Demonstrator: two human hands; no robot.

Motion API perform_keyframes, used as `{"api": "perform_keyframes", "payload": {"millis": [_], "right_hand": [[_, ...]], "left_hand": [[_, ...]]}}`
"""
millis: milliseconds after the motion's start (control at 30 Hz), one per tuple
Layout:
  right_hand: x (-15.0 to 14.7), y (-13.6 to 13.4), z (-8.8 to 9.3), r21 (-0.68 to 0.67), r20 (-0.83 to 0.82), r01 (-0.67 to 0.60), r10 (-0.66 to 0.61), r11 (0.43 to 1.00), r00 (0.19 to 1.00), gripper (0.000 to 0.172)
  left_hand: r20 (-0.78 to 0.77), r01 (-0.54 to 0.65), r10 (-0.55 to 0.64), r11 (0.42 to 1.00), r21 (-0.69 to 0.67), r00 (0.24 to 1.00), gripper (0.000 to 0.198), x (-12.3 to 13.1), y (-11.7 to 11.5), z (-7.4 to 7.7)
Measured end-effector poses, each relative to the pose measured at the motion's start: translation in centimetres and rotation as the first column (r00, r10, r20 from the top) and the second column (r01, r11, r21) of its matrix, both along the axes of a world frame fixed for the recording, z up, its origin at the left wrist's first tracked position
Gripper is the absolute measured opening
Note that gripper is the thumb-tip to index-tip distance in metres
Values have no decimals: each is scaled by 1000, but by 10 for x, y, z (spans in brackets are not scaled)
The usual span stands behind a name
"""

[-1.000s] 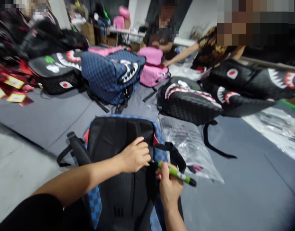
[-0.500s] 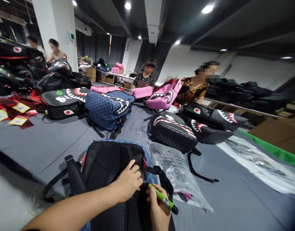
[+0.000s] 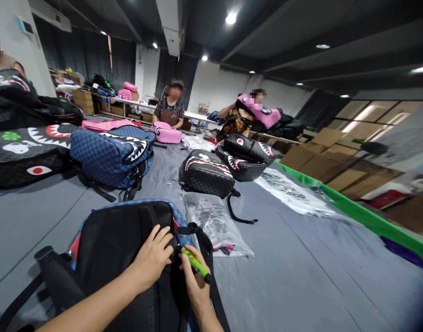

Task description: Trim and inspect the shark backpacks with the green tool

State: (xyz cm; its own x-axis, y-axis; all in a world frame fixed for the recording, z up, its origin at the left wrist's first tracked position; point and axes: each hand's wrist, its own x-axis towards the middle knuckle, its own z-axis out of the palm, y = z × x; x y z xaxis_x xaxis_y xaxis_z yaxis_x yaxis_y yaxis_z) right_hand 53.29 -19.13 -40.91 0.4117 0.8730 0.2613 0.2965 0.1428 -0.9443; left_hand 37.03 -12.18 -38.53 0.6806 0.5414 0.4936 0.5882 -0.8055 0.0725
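A blue-checked backpack (image 3: 128, 240) with a black padded back lies back side up in front of me, its straps spread to both sides. My left hand (image 3: 152, 253) rests on the black back panel, fingers partly stretched, with no object seen in it. Just to its right, my right hand (image 3: 196, 281) is closed around a bright green marker pen (image 3: 195, 263). The pen's dark tip points up and left at the panel, close to my left fingertips. Whether the tip touches the fabric I cannot tell.
A clear plastic bag (image 3: 214, 221) lies right of the backpack. Beyond stand a blue-checked backpack (image 3: 104, 154), a black shark-mouth backpack (image 3: 208, 177) and other bags. One co-worker (image 3: 170, 110) stands across the table; another person lifts a pink bag (image 3: 260, 110). Green edging (image 3: 322, 189) runs along the right.
My view has swung right, so everything sits further left. My left fingers look more extended on the panel. The marker stays in my right hand. The far co-worker has raised the pink bag.
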Motion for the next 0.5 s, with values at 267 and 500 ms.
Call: {"api": "perform_keyframes", "payload": {"millis": [267,500], "right_hand": [[2,-1,-4,-6,4,-9,9,1000,1000,41],[-1,-2,-4,7,-15,-5,5,1000,1000,40]], "left_hand": [[-54,47,-49,998,-34,997,42,-4,5,5],[-38,62,-64,997,-45,997,36,-8,3,5]]}}
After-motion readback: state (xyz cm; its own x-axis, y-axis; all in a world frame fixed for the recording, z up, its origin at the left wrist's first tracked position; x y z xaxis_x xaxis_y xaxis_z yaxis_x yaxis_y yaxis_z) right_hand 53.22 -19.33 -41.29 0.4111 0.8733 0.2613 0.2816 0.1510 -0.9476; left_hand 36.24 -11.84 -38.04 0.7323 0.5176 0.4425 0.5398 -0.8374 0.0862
